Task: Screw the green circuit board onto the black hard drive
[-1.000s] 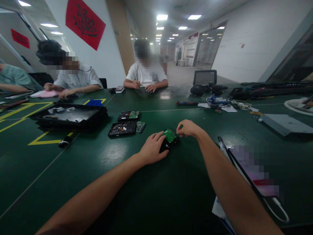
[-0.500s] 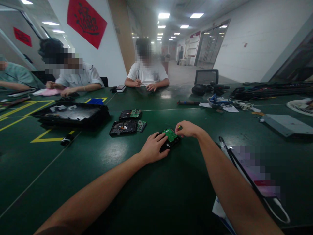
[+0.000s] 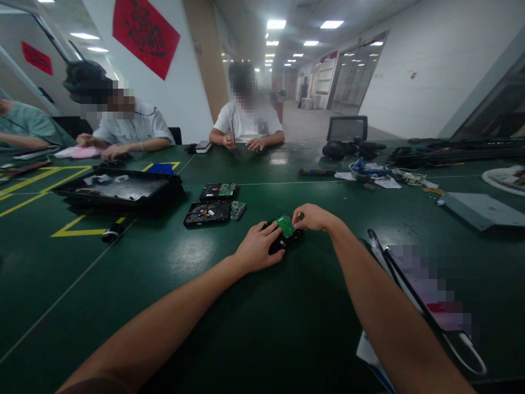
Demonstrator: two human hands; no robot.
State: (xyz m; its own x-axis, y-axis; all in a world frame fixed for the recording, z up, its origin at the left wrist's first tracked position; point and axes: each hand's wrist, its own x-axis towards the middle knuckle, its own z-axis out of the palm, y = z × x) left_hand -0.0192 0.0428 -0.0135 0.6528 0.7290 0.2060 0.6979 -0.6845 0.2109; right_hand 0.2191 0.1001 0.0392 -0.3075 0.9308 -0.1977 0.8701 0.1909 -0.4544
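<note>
A black hard drive (image 3: 292, 238) with a green circuit board (image 3: 286, 226) on its upper face lies on the table in front of me. My left hand (image 3: 259, 249) grips it from the left, fingers across the top and the thumb along the near edge. Over the drive's right side, my right hand (image 3: 312, 216) pinches a small screwdriver (image 3: 301, 215); its dark and yellow handle end shows, while the tip is hidden by the fingers. Farther left lie another hard drive (image 3: 207, 213), a loose circuit board (image 3: 238, 210) and, behind them, a third drive (image 3: 219, 190).
A black tray (image 3: 118, 189) with scraps in it stands at the left, near a dark cylinder (image 3: 112, 233). On the right are a propped tablet (image 3: 426, 284) with a cable and a grey metal box (image 3: 484, 210). People sit across the green table (image 3: 164, 284).
My right hand has shifted very slightly left, still with the screwdriver. My left hand and the drive keep their place. Across the table, a person's hand has changed its pose.
</note>
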